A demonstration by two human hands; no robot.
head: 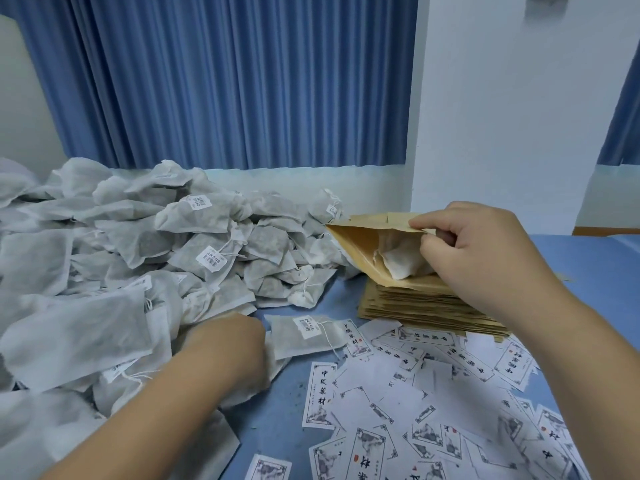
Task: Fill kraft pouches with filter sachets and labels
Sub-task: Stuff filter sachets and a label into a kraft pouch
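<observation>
Labels litter the worktop at 5 o'clock. At 7, the left hand rests by the sachets, fingers hidden, grip unclear. At 2, the right hand pinches the lip of an open pouch, which has a sachet inside and lies atop the stack.

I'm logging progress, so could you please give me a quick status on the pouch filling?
Right hand pinching open pouch rim, one sachet inside. Left hand at sachet pile, grip unclear. Nothing blocking.
</observation>
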